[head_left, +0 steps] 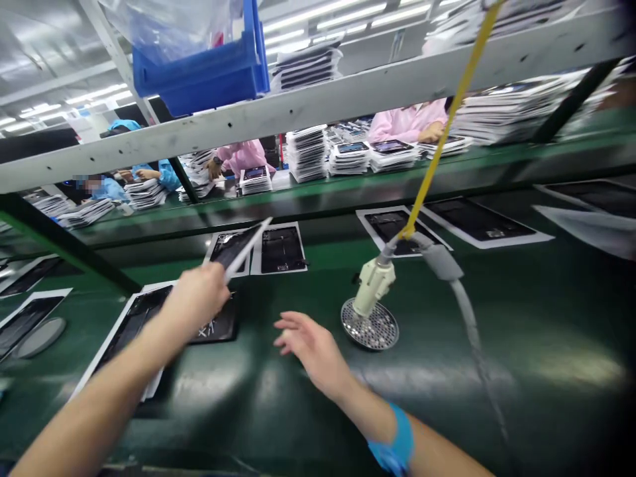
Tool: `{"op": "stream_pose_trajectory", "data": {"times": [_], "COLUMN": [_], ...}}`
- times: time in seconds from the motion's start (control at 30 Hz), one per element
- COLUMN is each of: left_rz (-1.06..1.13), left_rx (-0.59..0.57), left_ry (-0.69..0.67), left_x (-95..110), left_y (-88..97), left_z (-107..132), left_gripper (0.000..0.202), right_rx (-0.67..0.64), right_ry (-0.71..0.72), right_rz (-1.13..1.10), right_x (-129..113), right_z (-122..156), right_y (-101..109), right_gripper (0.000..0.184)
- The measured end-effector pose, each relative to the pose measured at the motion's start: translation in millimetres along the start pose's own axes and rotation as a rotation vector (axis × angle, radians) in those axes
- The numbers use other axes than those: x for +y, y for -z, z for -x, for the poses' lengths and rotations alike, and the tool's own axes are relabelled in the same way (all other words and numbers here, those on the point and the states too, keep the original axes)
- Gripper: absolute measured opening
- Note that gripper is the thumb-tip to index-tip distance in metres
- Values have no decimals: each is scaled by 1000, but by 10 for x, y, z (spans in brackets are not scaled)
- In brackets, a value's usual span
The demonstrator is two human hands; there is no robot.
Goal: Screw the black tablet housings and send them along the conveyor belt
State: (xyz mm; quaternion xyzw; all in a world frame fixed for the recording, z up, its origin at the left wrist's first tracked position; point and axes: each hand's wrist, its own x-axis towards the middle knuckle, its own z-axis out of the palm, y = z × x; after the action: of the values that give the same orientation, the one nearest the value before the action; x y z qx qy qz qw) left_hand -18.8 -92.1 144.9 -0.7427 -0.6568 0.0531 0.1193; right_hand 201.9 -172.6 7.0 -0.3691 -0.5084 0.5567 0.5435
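My left hand (201, 291) is closed round the edge of a thin black tablet panel (241, 248) with a white edge or sheet along it. That panel is tilted up above the bench. Partly under my left hand lies a dark tray (223, 326) with small light pieces on it. My right hand (311, 348) hovers over the green bench, fingers loosely spread, holding nothing; a blue band (395, 437) circles that wrist. To its right, a cream-coloured hand tool (373, 285) hangs from a yellow cord (450, 126) above a round perforated metal disc (375, 328).
Black panels on white sheets lie at the back (283, 248) and by my left forearm (132, 324). A grey cable (470, 318) trails down the right. A shelf rail (308, 106) with a blue bin (209, 73) crosses overhead. People in pink (407, 122) work beyond, beside stacked sheets.
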Motion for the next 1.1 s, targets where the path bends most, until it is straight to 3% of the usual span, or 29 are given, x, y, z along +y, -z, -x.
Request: {"op": "stream_pose_trajectory", "data": {"times": [0.03, 0.07, 0.13, 0.2, 0.3, 0.37, 0.47, 0.57, 0.67, 0.73, 0.8, 0.87, 0.97, 1.1], "left_rz": [36, 93, 224, 321, 508, 672, 836, 789, 584, 451, 355, 270, 139, 26], "left_rx": [-4, 8, 5, -13, -14, -11, -38, -53, -54, -65, -101, -148, -206, -252], "left_ry": [-73, -136, -267, -333, -427, -517, -558, -395, -150, -29, 31, 31, -12, -60], "left_x": [246, 475, 871, 1178, 1463, 1511, 1321, 824, 179, -181, -399, -465, -387, -230], "left_y": [-61, -148, -375, -618, -889, -979, -1050, -1150, -1282, -1345, -1372, -1371, -1365, -1396], "left_z": [245, 475, 863, 1148, 1432, 1553, 1586, 1389, 1033, 778, 549, 363, 169, 18], "left_gripper": [17, 21, 26, 25, 6, 14, 18, 16, 20, 23, 26, 27, 28, 27], "right_rx": [-50, -77, -25, 81, 147, 93, -17, -133, 25, 120, 124, 84, 22, 29], "right_ry": [-191, -294, -388, -436, -544, -635, -686, -527, -275, -114, 16, 114, 211, 208], "right_rz": [-174, -292, -376, -336, -254, -204, -40, 484, 1044, 1196, 1258, 1288, 1270, 1141], "right_x": [-3, 0, 29, 89, 199, 244, 246, 223, 275, 366, 472, 554, 600, 592], "right_z": [-75, -140, -191, -109, 157, 315, 427, 466, 562, 652, 723, 749, 713, 637], "right_y": [-113, -187, -205, -86, 214, 420, 686, 903, 1043, 1062, 1022, 960, 915, 987], "right_gripper": [49, 56, 58, 48, 32, 31, 35, 39, 45, 44, 44, 45, 43, 44]}}
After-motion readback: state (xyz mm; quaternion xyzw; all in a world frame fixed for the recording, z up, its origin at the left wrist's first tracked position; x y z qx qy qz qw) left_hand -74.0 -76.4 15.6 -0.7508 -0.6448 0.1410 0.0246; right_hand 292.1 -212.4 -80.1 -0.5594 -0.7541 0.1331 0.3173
